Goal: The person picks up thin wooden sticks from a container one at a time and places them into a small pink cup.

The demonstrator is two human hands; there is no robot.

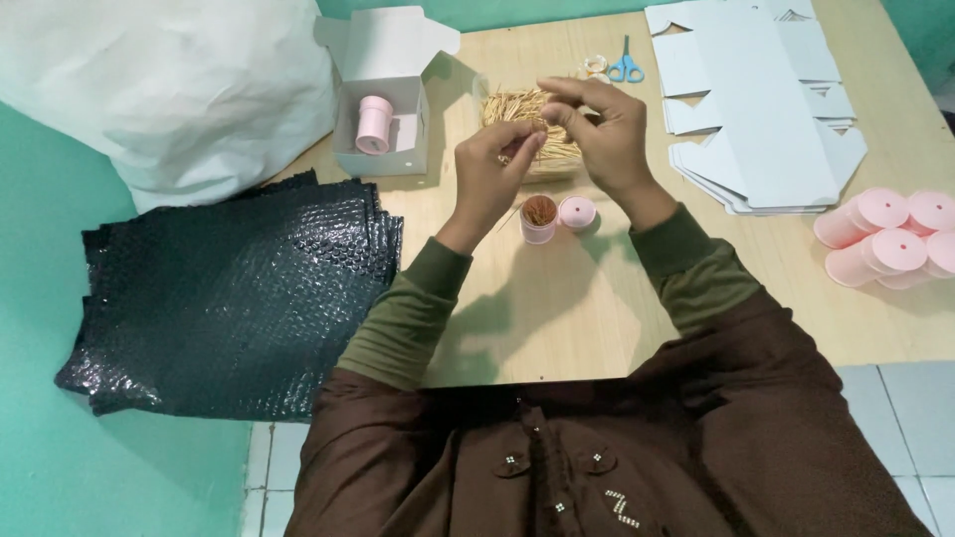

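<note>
Above the small open pink tub (538, 220) — the landmark here, standing upright on the wooden table (557, 318) and packed with thin wooden sticks — both hands meet in the air. The left hand (494, 164) is pinched shut on a few of those sticks, its fingertips curled in just above and slightly left of the tub. The right hand (602, 129) hovers above and to the right of the tub, thumb and forefinger closed together as if on a fine stick (too thin to make out for certain), touching or nearly touching the left fingers. Just right of the tub, touching it, lies its round pink lid (577, 212). Behind the tub, partly hidden by the hands, sits a heap of loose sticks (517, 104). Further behind and to the left stands an open white carton (393, 99) with a pink tub inside; far behind, blue-handled scissors (626, 66). Well to the right of the tub lie a stack of flat white box blanks (756, 109) and — nearer the table edge — a cluster of closed pink tubs (890, 244). Left of the tub, black bubble-wrap sheets (239, 298) overhang the table.
</note>
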